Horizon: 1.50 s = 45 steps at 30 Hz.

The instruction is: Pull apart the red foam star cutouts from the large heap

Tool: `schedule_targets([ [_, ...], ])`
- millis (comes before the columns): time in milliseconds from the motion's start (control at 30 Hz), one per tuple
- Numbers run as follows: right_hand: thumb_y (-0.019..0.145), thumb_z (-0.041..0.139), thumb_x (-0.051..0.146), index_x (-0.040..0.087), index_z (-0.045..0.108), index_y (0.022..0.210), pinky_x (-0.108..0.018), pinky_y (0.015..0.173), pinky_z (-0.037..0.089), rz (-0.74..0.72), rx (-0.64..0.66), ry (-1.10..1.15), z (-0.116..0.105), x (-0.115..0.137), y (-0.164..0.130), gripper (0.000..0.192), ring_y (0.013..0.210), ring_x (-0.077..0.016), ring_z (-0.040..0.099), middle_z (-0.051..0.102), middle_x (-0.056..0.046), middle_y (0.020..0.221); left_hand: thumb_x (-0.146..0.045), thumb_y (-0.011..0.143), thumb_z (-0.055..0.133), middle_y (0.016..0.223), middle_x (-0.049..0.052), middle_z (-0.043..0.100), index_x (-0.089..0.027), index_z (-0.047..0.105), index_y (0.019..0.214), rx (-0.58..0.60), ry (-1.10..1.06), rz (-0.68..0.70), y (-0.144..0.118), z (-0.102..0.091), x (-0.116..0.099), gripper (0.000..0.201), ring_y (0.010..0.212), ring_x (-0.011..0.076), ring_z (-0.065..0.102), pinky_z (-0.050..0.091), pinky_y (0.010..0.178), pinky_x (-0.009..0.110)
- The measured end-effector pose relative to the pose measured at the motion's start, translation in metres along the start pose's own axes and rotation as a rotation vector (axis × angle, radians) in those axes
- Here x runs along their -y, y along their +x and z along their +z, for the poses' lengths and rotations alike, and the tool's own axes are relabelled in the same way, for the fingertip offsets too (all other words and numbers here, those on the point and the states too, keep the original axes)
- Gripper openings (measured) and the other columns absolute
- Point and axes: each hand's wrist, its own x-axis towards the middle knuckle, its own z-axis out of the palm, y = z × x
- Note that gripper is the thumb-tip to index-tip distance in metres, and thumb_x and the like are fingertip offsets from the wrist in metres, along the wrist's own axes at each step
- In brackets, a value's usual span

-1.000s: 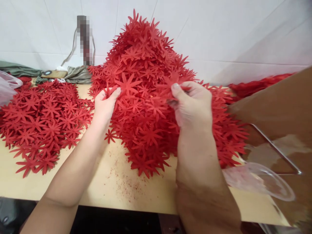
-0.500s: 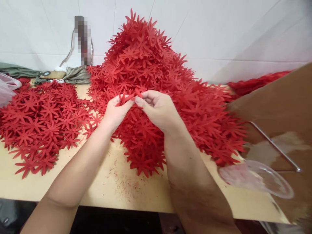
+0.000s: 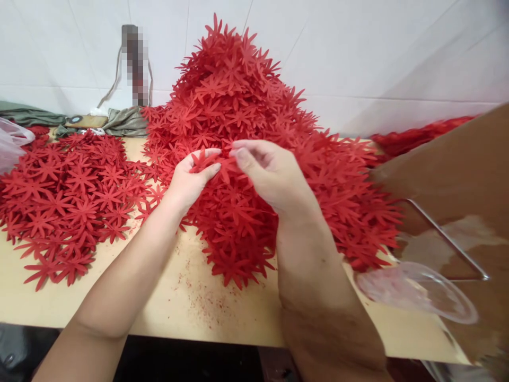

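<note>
My left hand pinches a red flower-shaped cutout with long narrow petals between thumb and fingers. Just to its right, my right hand has its thumb and forefinger drawn together. Whatever is at those fingertips is too small to make out against the red behind. Both hands are over the front of a tall heap of the same red cutouts. A lower, flatter pile of red cutouts lies to the left.
A brown cardboard panel leans at the right. In front of it lie a clear plastic lid or ring and a thin metal rod. Grey-green cloth and a pale plastic bag are at the left back. Red crumbs dot the tabletop.
My right hand has moved a little to the right and up, away from my left fingertips, opening a small gap. My left hand has stayed almost in place with the cutout.
</note>
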Motion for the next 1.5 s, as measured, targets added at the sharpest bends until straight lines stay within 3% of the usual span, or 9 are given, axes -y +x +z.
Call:
schedule_targets([
  [67, 0.076, 0.064, 0.051, 0.02, 0.065, 0.08, -0.038, 0.072, 0.055, 0.03, 0.093, 0.065, 0.008, 0.005, -0.002, 0.032, 0.071, -0.0173, 0.063, 0.068, -0.005, 0.078, -0.011, 0.064, 0.075, 0.09, -0.001, 0.073, -0.017, 0.067, 0.086, 0.019, 0.002, 0.016, 0.0, 0.0, 0.0, 0.024, 0.091, 0.012, 0.066, 0.047, 0.096, 0.029],
  [200, 0.075, 0.065, 0.044, 0.021, 0.059, 0.073, -0.034, 0.063, 0.051, 0.022, 0.026, 0.063, 0.012, -0.002, 0.0, 0.024, 0.062, -0.0149, 0.057, 0.062, -0.001, 0.067, -0.018, 0.066, 0.076, 0.091, 0.001, 0.073, -0.016, 0.066, 0.082, 0.047, 0.058, 0.056, -0.002, 0.002, -0.001, 0.019, 0.094, 0.0139, 0.065, 0.046, 0.096, 0.029],
  [500, 0.08, 0.059, 0.033, 0.024, 0.062, 0.09, -0.048, 0.096, 0.048, -0.032, -0.354, -0.25, -0.029, -0.03, 0.011, 0.014, 0.104, -0.0262, 0.06, 0.062, -0.009, 0.1, -0.018, 0.065, 0.077, 0.093, 0.001, 0.073, -0.017, 0.067, 0.079, -0.013, 0.05, 0.034, -0.002, 0.002, -0.004, 0.017, 0.103, 0.018, 0.064, 0.046, 0.097, 0.031],
  [600, 0.08, 0.061, 0.041, 0.023, 0.065, 0.094, -0.046, 0.099, 0.046, -0.027, -0.243, -0.187, -0.023, -0.016, 0.006, 0.023, 0.107, -0.0254, 0.06, 0.064, -0.01, 0.106, -0.016, 0.065, 0.077, 0.09, 0.0, 0.073, -0.018, 0.067, 0.077, -0.023, 0.019, 0.007, -0.002, 0.003, -0.003, 0.016, 0.1, 0.0171, 0.065, 0.048, 0.095, 0.029],
  [767, 0.075, 0.064, 0.054, 0.02, 0.064, 0.072, -0.034, 0.066, 0.052, 0.054, 0.154, 0.027, 0.009, 0.003, -0.002, 0.034, 0.065, -0.0161, 0.059, 0.063, -0.002, 0.066, -0.021, 0.07, 0.074, 0.085, -0.001, 0.072, -0.018, 0.067, 0.079, -0.021, -0.017, -0.032, -0.003, 0.004, -0.003, 0.011, 0.086, 0.0125, 0.065, 0.05, 0.083, 0.024],
  [933, 0.078, 0.059, 0.032, 0.022, 0.062, 0.078, -0.039, 0.072, 0.053, 0.006, -0.155, -0.123, -0.001, -0.014, 0.003, 0.011, 0.069, -0.0184, 0.06, 0.064, -0.004, 0.075, -0.041, 0.084, 0.056, 0.072, 0.0, 0.068, -0.019, 0.067, 0.084, -0.011, -0.066, -0.165, -0.002, 0.002, -0.01, 0.025, 0.066, 0.0097, 0.062, 0.047, 0.061, 0.02],
  [1100, 0.071, 0.062, 0.021, 0.022, 0.066, 0.098, -0.055, 0.103, 0.039, -0.062, -0.395, -0.437, -0.02, -0.018, 0.006, 0.028, 0.112, -0.0302, 0.055, 0.061, -0.012, 0.112, -0.02, 0.081, 0.045, 0.071, 0.0, 0.067, -0.016, 0.062, 0.086, -0.011, -0.195, -0.211, -0.003, 0.001, -0.016, 0.018, 0.062, 0.0086, 0.062, 0.049, 0.062, 0.02],
  [1367, 0.076, 0.065, 0.039, 0.018, 0.063, 0.091, -0.042, 0.081, 0.054, -0.083, 0.118, -0.073, 0.021, 0.003, -0.007, 0.026, 0.085, -0.0213, 0.065, 0.068, -0.008, 0.092, -0.007, 0.08, 0.056, 0.057, -0.006, 0.06, -0.014, 0.057, 0.073, -0.008, -0.039, -0.198, -0.002, 0.008, -0.009, 0.01, 0.048, 0.0034, 0.055, 0.049, 0.056, 0.016],
  [1500, 0.074, 0.067, 0.038, 0.02, 0.06, 0.081, -0.034, 0.071, 0.057, 0.011, 0.165, 0.182, 0.023, 0.003, -0.007, 0.021, 0.074, -0.0168, 0.065, 0.068, -0.002, 0.079, -0.007, 0.081, 0.059, 0.046, -0.008, 0.055, -0.015, 0.051, 0.061, -0.04, 0.128, -0.179, 0.0, 0.009, -0.009, 0.023, 0.039, 0.0041, 0.052, 0.042, 0.045, 0.015],
])
